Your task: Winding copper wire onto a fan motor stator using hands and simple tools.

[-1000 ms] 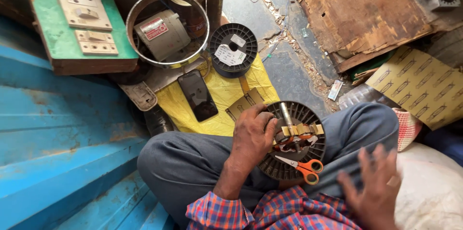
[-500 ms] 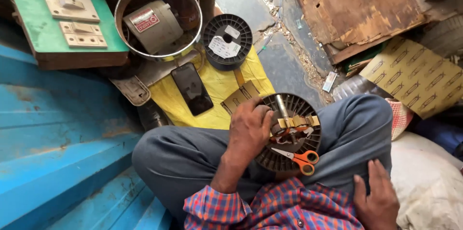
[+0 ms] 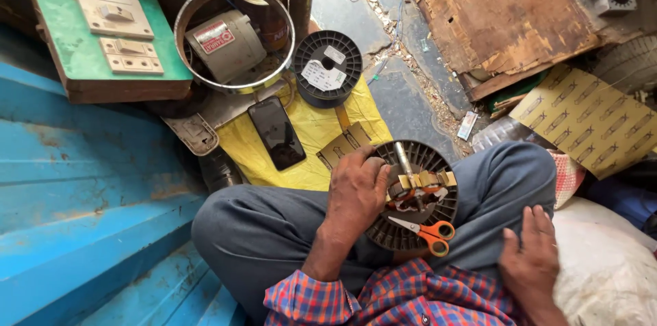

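I sit cross-legged with a round black finned motor part (image 3: 417, 196) resting in my lap. A metal shaft and yellowish winding pieces stick out of its centre. My left hand (image 3: 357, 189) grips the left rim of this part. Orange-handled scissors (image 3: 426, 231) lie on its lower right face. My right hand (image 3: 530, 257) rests flat on my right thigh, fingers spread, holding nothing.
A black phone (image 3: 276, 132) lies on a yellow cloth (image 3: 308, 141). Behind it stand a black wire spool (image 3: 327, 69), a metal ring around a small motor (image 3: 233, 38), and a green board with sockets (image 3: 102, 25). Blue metal sheeting (image 3: 82, 203) rises at left; wooden board (image 3: 499, 11) far right.
My right hand has come down from the air onto my right thigh. My left hand stays on the motor part. The view has shifted slightly.
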